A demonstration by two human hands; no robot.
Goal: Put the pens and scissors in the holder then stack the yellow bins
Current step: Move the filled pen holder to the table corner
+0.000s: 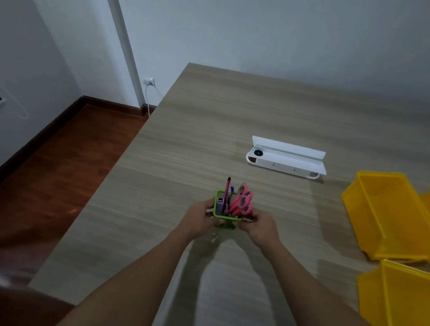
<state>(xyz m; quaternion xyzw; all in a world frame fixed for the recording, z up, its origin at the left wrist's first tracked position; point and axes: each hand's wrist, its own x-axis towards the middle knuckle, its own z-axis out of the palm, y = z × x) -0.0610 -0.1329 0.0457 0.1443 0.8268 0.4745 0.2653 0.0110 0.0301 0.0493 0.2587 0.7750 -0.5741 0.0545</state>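
Both forearms reach over the wooden table (185,129), left hand (197,217) and right hand (261,229) pressed around the green holder (223,215) with pens (227,186) and pink scissors (243,200) upright inside, yellow bins (387,214) unstacked at far right

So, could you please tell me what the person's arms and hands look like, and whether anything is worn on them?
Both arms are bare from the bottom edge of the picture up to the hands, with no sleeves showing. The left hand and right hand wear no gloves, and no watch, bracelet or ring is visible. The fingers are too small to show finer detail.
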